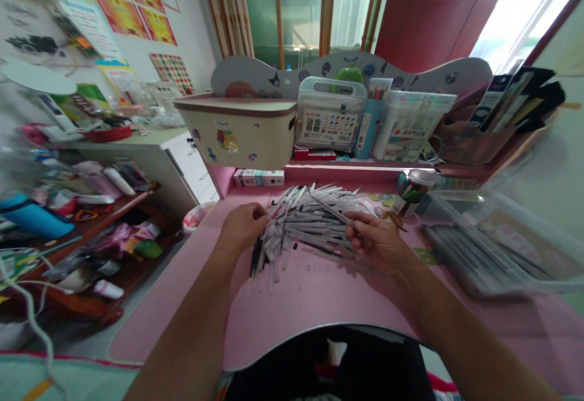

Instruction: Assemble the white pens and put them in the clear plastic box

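A loose heap of slim, translucent white pens (314, 221), some with black parts, lies on the pink desk (292, 316). At the heap's right side, my right hand (376, 243) is closed on a thin greyish pen (329, 207), which slants up and left over the pile. A dark pointed end (398, 223) shows beyond that hand; I cannot tell whether it belongs to something held. My left hand (244, 227) is at the left edge of the heap, thumb and fingers brought together. What they pinch, if anything, is too small to make out.
On the right stands a clear plastic box (515, 285) with many slim dark sticks inside, beside a can (413, 191). A small carton (259, 177) lies under the shelf. Above sit a lidded cream bin (241, 136), marker cases (413, 127) and a pen holder (474, 142).
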Action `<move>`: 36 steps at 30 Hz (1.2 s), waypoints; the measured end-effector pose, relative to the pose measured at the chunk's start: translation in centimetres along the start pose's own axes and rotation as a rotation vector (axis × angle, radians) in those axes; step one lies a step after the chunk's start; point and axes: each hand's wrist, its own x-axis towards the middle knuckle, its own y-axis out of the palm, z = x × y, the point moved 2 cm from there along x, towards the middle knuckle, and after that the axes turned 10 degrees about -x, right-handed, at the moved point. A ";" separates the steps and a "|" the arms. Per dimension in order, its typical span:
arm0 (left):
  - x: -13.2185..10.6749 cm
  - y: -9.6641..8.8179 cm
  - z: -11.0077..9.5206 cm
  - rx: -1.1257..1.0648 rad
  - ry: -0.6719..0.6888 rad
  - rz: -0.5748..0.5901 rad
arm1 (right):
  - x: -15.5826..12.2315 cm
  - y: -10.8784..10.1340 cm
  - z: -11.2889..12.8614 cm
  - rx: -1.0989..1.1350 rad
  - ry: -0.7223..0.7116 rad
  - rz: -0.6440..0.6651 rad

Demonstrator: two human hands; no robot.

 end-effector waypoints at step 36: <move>-0.6 2.5 -0.7 0.008 0.071 0.193 | -0.6 0.8 -0.5 0.091 0.102 0.227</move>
